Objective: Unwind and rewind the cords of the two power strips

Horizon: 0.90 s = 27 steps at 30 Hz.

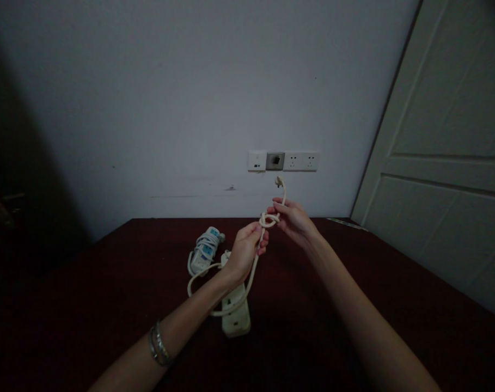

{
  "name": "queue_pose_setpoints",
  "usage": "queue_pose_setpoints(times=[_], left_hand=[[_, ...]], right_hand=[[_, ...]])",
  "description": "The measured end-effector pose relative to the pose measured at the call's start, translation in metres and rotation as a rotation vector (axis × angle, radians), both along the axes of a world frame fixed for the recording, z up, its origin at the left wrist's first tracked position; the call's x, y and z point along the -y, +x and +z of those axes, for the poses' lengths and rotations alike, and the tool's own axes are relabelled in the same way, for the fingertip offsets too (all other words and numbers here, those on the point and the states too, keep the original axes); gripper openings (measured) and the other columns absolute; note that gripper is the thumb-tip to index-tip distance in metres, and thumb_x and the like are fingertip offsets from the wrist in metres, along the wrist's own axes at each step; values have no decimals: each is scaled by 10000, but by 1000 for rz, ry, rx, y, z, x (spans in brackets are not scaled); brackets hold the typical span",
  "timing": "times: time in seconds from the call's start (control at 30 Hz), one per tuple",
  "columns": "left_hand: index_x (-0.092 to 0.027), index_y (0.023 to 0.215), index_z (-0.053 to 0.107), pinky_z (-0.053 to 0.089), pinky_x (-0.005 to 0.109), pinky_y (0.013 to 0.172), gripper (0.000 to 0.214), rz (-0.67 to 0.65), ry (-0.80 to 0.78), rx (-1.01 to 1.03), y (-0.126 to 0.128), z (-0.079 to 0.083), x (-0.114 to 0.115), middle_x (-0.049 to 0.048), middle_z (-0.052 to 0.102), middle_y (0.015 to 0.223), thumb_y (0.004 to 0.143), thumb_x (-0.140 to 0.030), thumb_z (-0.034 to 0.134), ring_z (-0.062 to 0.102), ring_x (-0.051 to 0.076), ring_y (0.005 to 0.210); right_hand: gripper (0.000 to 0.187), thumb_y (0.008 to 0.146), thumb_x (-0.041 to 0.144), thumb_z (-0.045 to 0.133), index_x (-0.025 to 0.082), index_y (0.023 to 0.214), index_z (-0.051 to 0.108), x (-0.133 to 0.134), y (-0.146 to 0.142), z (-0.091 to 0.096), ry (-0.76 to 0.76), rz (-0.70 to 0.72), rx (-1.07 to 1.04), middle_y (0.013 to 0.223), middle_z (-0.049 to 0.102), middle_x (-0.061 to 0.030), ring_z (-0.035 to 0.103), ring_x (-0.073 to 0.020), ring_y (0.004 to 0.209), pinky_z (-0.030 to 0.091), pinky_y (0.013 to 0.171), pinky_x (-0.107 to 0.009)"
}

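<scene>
My left hand [245,247] is closed around a cream power cord [251,277], just below a loose knot [267,220] in it. The plug end of the same cord is pinched by my right hand [294,220] at the knot's right side. Above the fingers the cord curves up to a plug [279,181] hanging free in front of the wall. From my left hand the cord loops down across a cream power strip [236,318] lying on the table. My left forearm and hand hide part of that strip.
A second, white and blue power strip [202,258], wrapped in its own cord, lies to the left on the dark red table [304,337]. Wall sockets [301,161] sit behind my hands. A white door [447,163] stands at the right.
</scene>
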<state>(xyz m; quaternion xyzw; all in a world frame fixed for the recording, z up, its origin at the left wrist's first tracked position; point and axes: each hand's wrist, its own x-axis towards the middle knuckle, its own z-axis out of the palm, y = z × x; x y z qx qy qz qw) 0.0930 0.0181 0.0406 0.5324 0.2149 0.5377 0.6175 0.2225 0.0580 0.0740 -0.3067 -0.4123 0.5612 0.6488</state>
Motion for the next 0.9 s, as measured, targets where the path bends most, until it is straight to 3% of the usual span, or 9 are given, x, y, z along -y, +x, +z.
queue_pose_setpoints(times=[0.1, 0.27, 0.43, 0.7, 0.83, 0.9], left_hand=[[-119, 761, 531, 220, 155, 420, 253, 61, 89, -73, 1, -4, -6, -14, 448, 655, 767, -369, 569, 348, 41, 509], [-133, 758, 501, 226, 151, 405, 321, -31, 150, -156, -7, -3, -11, -36, 429, 611, 756, -441, 592, 331, 36, 479], [-153, 755, 477, 185, 154, 374, 372, -51, 155, -205, -10, 0, -6, -75, 364, 520, 753, -512, 575, 258, 28, 410], [-168, 606, 404, 130, 194, 384, 500, 77, 225, -225, -6, -1, 0, -89, 274, 432, 730, -642, 503, 202, 29, 375], [-180, 563, 342, 109, 207, 396, 534, 74, 207, -238, -4, -3, 1, -90, 241, 422, 725, -672, 474, 191, 31, 378], [-184, 563, 337, 104, 210, 396, 524, 24, 166, -264, -2, -5, 3, -91, 236, 426, 727, -656, 492, 179, 31, 377]], right_hand=[[182, 775, 5, 446, 160, 867, 472, -2, -3, 0, -15, -73, -129, 491, 576, 20, 603, -124, 485, 517, 517, -230], [184, 773, 15, 447, 155, 884, 488, 2, -11, 1, -59, -24, -173, 500, 564, 25, 612, -138, 490, 493, 444, -221], [164, 743, 104, 527, 178, 882, 480, 7, -22, -2, 101, -37, -141, 505, 559, 47, 590, -126, 476, 431, 412, -191], [102, 784, 246, 518, 194, 864, 482, 14, -43, -10, 250, -81, -111, 465, 514, 62, 528, -112, 431, 391, 430, -199], [131, 834, 296, 482, 172, 821, 522, 16, -39, -7, 256, -80, -174, 515, 511, 36, 532, -102, 490, 396, 449, -191], [143, 838, 283, 491, 155, 794, 539, 15, -33, -3, 220, -10, -197, 551, 499, 29, 516, -88, 513, 400, 459, -180]])
